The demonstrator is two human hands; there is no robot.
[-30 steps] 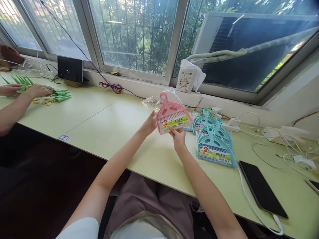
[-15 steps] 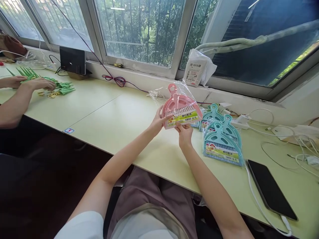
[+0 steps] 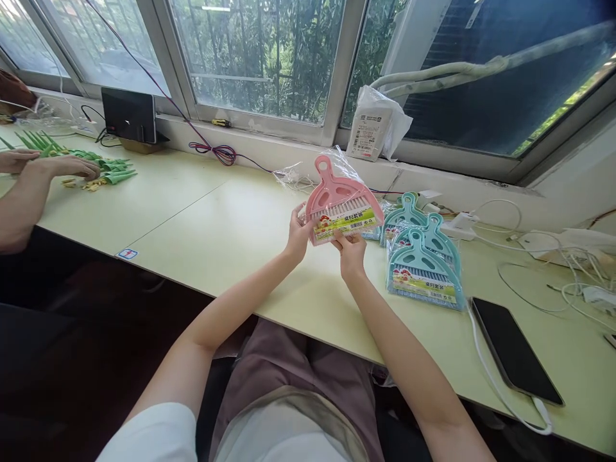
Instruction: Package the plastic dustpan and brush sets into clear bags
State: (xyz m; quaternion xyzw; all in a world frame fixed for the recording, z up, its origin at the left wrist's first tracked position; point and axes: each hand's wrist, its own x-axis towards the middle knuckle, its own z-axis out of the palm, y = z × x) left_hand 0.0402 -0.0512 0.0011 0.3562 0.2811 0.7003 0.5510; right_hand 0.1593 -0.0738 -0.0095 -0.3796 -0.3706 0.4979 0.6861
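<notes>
Between my two hands, above the table, is a pink dustpan and brush set [image 3: 342, 199] in a clear plastic bag, its handle pointing up and a printed label across its lower part. My left hand [image 3: 299, 236] grips the set's left edge. Fingers of my right hand [image 3: 351, 255] pinch its bottom edge near the middle. Just to the right stand several teal dustpan and brush sets [image 3: 423, 269], bagged and labelled alike, grouped together on the table.
A black phone [image 3: 516, 350] with a white cable lies at the right front. Chargers and tangled cords [image 3: 572, 256] fill the back right. A tablet [image 3: 129, 115] stands at the back left. At far left, another person's hands [image 3: 62, 167] handle green pieces [image 3: 113, 168].
The pink set has tilted to face me more squarely, its label clearer. My view has shifted slightly, so everything appears a little further left and higher. Both hands keep their hold.
</notes>
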